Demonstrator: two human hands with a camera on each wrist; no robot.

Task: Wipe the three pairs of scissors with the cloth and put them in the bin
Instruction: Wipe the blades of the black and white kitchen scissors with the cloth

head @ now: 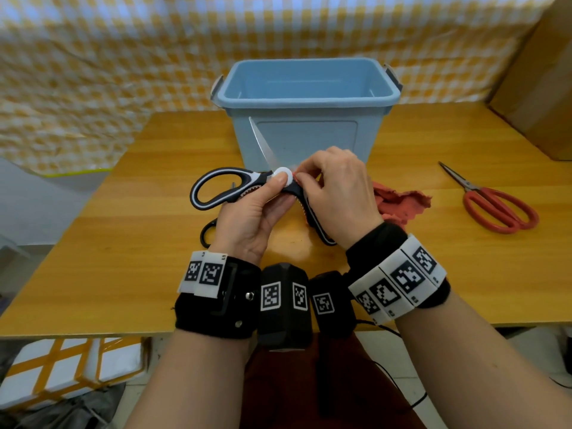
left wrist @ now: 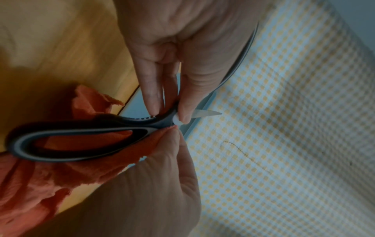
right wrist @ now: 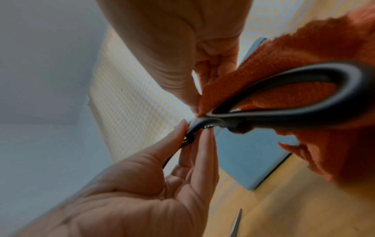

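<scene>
Now your left hand (head: 250, 218) pinches the black-and-white kitchen scissors (head: 244, 185) at the pivot above the bench (head: 123, 243), blade pointing away toward the blue plastic bin (head: 306, 119); your right hand's fingers (head: 309, 174) pinch the red cloth (head: 399, 202) against them.

The blue bin (head: 306, 88) stands open-topped at the back of the desk (head: 139, 258), its mouth unobstructed. Directly before it, both hands hold black-and-white kitchen scissors (head: 216, 188) with one blade raised against the bin's front wall. Red scissors (head: 495, 202) lie well right; a cardboard box (head: 544, 82) blocks the far right corner.
</scene>
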